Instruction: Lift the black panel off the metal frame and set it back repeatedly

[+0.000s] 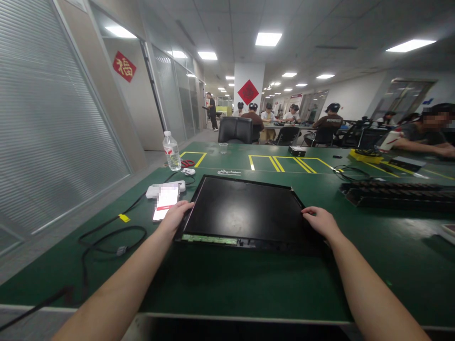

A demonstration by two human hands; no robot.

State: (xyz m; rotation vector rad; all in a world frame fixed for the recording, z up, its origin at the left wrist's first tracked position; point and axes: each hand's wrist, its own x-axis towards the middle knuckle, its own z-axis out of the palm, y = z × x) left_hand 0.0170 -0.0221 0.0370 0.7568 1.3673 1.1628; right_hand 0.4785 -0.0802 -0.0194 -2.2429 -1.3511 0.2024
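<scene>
A black flat display panel [245, 203] with a thin frame lies in front of me over the green table [227, 289]. Along its near edge runs a strip with a green circuit board [209, 239]. My left hand [179, 214] grips the panel's left edge, fingers closed on the frame. On the right edge, my right hand [320, 220] pinches the frame between thumb and fingers. A lit phone [166, 201] rests beside my left hand, against a white power strip [149, 191].
A water bottle [172, 152] and red scissors [187, 163] stand beyond the phone. Black cables [106, 232] loop at the left. A caliper [229, 173] lies behind the panel. At right are long black parts [398, 192] and a seated person [426, 132].
</scene>
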